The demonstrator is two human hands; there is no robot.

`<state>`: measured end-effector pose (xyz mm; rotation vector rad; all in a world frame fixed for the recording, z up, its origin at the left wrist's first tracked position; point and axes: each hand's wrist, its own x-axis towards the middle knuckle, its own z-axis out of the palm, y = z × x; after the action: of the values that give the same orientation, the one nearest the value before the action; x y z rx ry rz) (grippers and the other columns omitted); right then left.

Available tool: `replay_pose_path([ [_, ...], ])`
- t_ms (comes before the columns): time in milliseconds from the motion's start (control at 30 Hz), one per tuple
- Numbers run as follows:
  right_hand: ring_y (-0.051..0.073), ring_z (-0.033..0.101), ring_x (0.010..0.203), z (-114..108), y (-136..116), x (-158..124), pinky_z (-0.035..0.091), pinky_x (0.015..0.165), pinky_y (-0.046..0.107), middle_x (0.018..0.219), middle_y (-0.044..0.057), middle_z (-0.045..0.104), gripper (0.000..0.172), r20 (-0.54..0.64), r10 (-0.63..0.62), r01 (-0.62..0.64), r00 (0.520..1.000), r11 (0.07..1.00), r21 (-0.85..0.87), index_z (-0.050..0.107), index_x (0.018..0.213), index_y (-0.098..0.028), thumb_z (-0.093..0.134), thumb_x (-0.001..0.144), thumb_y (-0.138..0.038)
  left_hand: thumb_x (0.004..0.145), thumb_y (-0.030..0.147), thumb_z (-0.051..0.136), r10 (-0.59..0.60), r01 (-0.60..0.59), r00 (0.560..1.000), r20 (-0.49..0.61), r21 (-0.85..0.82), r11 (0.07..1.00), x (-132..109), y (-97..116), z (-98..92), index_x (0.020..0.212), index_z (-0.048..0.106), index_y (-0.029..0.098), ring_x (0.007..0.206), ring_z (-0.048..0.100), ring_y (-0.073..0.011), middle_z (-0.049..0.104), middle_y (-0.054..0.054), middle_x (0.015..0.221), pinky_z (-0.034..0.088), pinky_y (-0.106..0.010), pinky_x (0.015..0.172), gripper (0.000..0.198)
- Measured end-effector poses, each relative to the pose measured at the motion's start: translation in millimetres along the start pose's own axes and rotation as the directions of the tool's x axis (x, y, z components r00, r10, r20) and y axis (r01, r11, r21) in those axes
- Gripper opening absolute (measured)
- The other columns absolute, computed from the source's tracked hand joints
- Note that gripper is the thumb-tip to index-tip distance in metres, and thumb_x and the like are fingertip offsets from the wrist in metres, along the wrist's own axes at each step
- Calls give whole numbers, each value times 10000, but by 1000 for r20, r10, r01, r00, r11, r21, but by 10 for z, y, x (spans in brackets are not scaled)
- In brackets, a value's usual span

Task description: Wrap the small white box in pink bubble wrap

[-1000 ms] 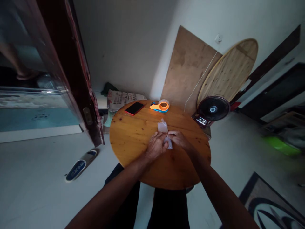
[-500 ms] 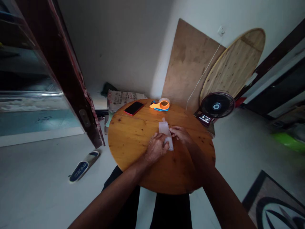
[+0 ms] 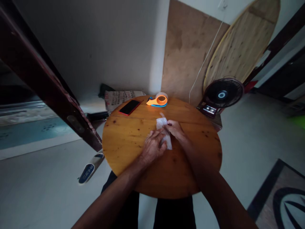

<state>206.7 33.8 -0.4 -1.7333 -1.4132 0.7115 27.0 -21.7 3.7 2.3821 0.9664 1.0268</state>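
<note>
A whitish, translucent bubble-wrap strip (image 3: 167,142) lies on the round wooden table (image 3: 124,140), its far end raised or folded over. My left hand (image 3: 154,143) rests on the strip's left side, palm down with fingers spread. On the right, my right hand (image 3: 174,128) pinches the strip's edge near the far end. A small clear piece, like tape, sticks out past that end. Farther back stands an orange and blue tape dispenser (image 3: 158,100) with a roll. To its left is a black phone with a red edge (image 3: 130,107).
Behind the table's right edge stands a dark fan (image 3: 222,94). A brown board (image 3: 188,47) and a round wooden top (image 3: 243,41) lean on the wall. A slipper (image 3: 90,168) lies on the floor at left, near a door frame.
My right hand has moved toward the strip's far end and now grips its edge there. That end, flat before, is now lifted or folded. The camera view has shifted.
</note>
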Motion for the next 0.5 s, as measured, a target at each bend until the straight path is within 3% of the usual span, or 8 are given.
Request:
replay_pose_path([
  [133,97,433,564,18,26,-15,276,488,206,580,-41,533,127,-67,-21,15,998,996,-85,585,613,-187,595,673,-298,808,203,560,36,-39,999,37,70,997,24,15,-41,1060,655,169,1137,514,-275,571,-82,1353,423,-432,1001,271],
  [267,90,387,543,18,-40,-39,242,502,217,532,-57,490,126,-95,-20,8,995,992,-127,569,564,-190,625,647,-266,812,183,532,51,-57,995,85,72,996,37,38,-67,1089,629,150,1023,542,-260,677,-91,1134,457,-407,928,296],
  [500,111,447,548,9,8,-50,330,516,229,568,-50,518,165,-80,-23,27,997,998,53,578,631,-194,602,680,-350,796,165,521,-28,30,999,37,-52,998,32,13,-22,1047,618,147,947,561,-237,673,-88,994,485,-371,860,270],
])
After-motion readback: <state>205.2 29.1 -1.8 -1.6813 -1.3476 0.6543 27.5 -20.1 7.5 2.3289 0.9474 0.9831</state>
